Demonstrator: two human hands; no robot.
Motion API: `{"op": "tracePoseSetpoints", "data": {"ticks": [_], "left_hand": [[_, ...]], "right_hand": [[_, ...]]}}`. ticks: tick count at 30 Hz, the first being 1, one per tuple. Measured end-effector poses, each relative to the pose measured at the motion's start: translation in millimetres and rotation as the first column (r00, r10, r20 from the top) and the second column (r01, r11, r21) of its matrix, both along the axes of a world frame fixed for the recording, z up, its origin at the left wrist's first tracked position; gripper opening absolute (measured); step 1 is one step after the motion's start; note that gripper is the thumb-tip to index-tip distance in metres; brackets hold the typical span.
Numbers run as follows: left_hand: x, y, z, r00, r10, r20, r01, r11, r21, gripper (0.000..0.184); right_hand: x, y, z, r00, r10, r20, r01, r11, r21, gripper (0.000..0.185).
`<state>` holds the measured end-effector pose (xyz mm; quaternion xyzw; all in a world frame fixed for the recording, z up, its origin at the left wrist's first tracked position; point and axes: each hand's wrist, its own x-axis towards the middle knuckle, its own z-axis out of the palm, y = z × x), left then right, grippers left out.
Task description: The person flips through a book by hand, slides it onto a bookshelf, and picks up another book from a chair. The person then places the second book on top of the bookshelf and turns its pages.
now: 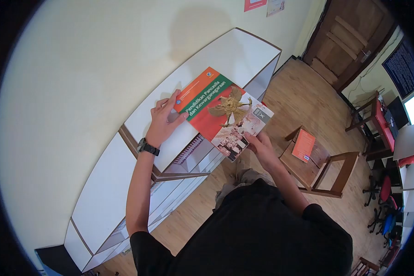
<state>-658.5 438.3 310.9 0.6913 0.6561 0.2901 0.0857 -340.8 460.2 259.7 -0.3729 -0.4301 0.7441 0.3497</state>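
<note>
A textbook with an orange, green and red cover and a golden eagle emblem is held up, tilted, over the white shelf unit. My left hand, with a dark watch on the wrist, grips its left edge near the orange top. At the lower right corner my right hand holds the book, thumb on the front cover. The fingers behind the book are hidden.
To the right stands a wooden chair with an orange book on its seat. A wooden door is at the far right, with a red-topped table and several office chairs along that side.
</note>
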Motion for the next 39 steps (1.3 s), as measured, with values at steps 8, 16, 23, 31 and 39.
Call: {"op": "tracePoseSetpoints", "data": {"ticks": [8,16,23,31,39], "left_hand": [[-7,-1,-9,0.993,0.078,-0.083,-0.067,0.990,0.126,0.060],[-7,2,6,0.939,0.065,0.336,-0.164,0.948,0.273,0.030],[1,-1,16,0.960,0.128,0.250,-0.208,0.921,0.329,0.043],[-6,-3,12,0.981,0.073,0.177,-0.129,0.934,0.333,0.071],[-11,-13,17,0.990,0.039,-0.134,-0.009,0.976,0.217,0.051]], "right_hand": [[-8,15,16,0.965,-0.188,-0.185,0.195,0.981,0.018,0.036],[9,37,59,0.919,-0.391,0.053,0.257,0.694,0.672,0.027],[3,25,82,0.839,-0.483,0.252,-0.104,0.313,0.944,0.038],[1,10,78,0.800,-0.459,0.388,-0.420,0.035,0.907,0.054],[6,20,66,0.740,-0.464,0.486,-0.563,-0.033,0.826,0.047]]}}
